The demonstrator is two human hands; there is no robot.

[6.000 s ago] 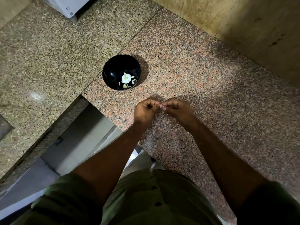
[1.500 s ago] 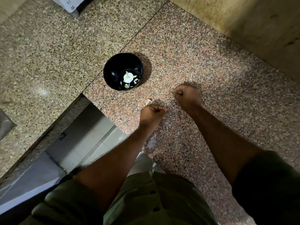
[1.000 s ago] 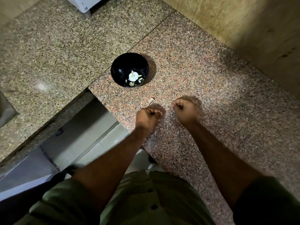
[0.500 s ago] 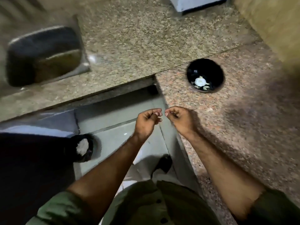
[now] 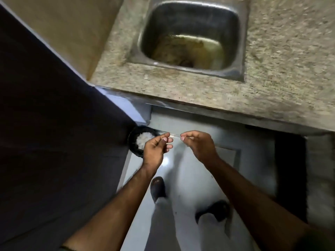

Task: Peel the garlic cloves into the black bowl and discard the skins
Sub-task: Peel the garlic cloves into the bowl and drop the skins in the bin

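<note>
View: I have turned away from the reddish counter; the black bowl with the peeled cloves, which was in front of me a moment ago, is now out of sight, off to my right by my reckoning.
Under me: the floor [image 5: 190,178] and my own feet, with the steel sink [image 5: 192,33] set in the speckled counter [image 5: 281,69] ahead.
Bin: a dark round bin [image 5: 135,142] with pale scraps in it sits on the floor, partly behind my left hand.
Left hand [image 5: 155,149]: above the bin's edge, thumb and forefinger pinched together; whatever is between them is too small and blurred to name, likely skin.
Right hand [image 5: 198,144]: beside it over the floor, fingers curled, tips pinched; what it holds I cannot tell.
Meaning: peeling has paused and I am at the discarding step; the skins have not yet dropped.
</note>
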